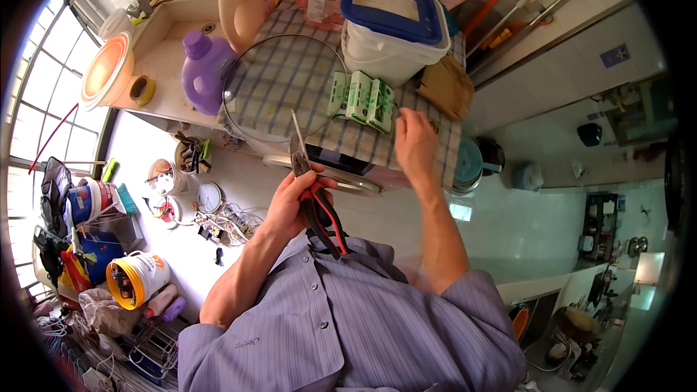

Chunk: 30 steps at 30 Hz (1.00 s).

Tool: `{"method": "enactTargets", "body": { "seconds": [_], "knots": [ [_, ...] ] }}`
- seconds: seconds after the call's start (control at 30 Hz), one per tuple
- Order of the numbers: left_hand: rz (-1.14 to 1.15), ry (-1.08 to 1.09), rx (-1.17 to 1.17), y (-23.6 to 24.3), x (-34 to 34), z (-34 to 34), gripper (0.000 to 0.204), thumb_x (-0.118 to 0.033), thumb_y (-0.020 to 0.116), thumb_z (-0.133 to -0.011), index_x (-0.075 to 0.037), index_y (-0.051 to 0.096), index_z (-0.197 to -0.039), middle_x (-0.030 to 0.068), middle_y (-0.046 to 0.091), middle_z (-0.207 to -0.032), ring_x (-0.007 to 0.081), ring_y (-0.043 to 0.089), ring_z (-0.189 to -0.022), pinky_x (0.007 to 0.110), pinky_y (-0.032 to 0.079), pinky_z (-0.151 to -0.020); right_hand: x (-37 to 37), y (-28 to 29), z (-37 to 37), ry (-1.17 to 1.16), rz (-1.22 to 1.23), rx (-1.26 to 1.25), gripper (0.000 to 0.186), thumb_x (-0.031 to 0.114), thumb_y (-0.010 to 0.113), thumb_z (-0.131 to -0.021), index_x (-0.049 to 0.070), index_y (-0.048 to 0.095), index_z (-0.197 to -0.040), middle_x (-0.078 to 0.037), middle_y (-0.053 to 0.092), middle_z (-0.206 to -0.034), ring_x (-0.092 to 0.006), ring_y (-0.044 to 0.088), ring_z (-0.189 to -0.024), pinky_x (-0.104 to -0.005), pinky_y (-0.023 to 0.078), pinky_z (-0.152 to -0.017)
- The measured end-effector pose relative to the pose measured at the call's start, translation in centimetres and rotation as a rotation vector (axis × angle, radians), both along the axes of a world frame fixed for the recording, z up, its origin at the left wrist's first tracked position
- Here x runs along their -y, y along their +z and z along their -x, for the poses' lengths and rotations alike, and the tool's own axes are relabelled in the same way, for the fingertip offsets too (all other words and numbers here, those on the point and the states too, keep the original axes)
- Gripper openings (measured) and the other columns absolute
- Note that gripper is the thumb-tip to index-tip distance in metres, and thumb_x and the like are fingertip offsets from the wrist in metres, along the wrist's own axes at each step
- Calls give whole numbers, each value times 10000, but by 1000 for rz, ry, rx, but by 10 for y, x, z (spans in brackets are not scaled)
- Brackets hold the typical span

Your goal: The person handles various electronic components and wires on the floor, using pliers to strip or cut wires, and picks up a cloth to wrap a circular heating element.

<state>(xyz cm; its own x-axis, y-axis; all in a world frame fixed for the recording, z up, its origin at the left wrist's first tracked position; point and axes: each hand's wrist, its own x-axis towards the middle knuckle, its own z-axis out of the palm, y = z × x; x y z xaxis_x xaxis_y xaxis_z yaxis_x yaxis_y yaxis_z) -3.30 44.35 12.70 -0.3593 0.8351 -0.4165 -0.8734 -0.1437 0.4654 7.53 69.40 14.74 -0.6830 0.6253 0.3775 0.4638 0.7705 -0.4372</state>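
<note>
Left hand (pixel 294 199) is clenched on red-and-black pliers (pixel 314 199), just below the glass lid (pixel 279 87). Right hand (pixel 414 141) pinches something small beside the green packets (pixel 361 98); likely the pliers must meet it next.

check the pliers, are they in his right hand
No, the left hand grips the red and black pliers, while the right hand rests on the checked cloth.
</note>
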Motion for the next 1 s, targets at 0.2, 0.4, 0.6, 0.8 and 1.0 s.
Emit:
{"method": "enactTargets", "body": {
  "seconds": [0.2, 0.4, 0.6, 0.8, 1.0],
  "knots": [
    [-9, 83, 52, -17, 30, 3, 188, -178, 534, -1002, -69, 544, -1155, 147, 693, -898, 267, 687, -747, 381, 581, -649, -57, -35, 9, -97, -149, 401, 150, 140, 621, -892, -10, 631, -903, -196, 669, -896, -394, 671, -755, -476, 548, -661],
    [30, 166, 58, -10, 45, 2, 192, -188, 576, -982, -69, 545, -1130, 130, 678, -861, 264, 677, -743, 368, 571, -672, -39, -7, 2, 6, 245, 61, 108, 80, 646, -871, -21, 644, -907, -161, 684, -786, -270, 687, -680, -350, 552, -646],
    [-16, 198, 71, -8, 44, 4, 223, -202, 666, -938, -79, 573, -1099, 96, 677, -860, 260, 658, -765, 373, 546, -702, 64, 13, 14, 274, 948, -348, 160, -1, 625, -912, -34, 638, -1068, -44, 651, -890, -119, 671, -741, -254, 543, -683],
    [-24, 228, 56, 4, 50, 11, 252, -188, 689, -912, -81, 558, -1099, 95, 670, -865, 241, 662, -765, 368, 544, -706, 105, 10, 31, 507, 850, -278, 138, -57, 635, -883, -31, 632, -1019, -62, 629, -911, -132, 676, -772, -249, 546, -691],
    [-22, 291, 85, 8, 69, 14, 261, -170, 698, -897, -87, 556, -1100, 98, 679, -872, 245, 674, -755, 364, 553, -684, 134, 9, 49, 579, 879, -239, 82, -53, 644, -886, -7, 615, -948, -50, 637, -860, -124, 673, -752, -246, 541, -691]
  ]
}}
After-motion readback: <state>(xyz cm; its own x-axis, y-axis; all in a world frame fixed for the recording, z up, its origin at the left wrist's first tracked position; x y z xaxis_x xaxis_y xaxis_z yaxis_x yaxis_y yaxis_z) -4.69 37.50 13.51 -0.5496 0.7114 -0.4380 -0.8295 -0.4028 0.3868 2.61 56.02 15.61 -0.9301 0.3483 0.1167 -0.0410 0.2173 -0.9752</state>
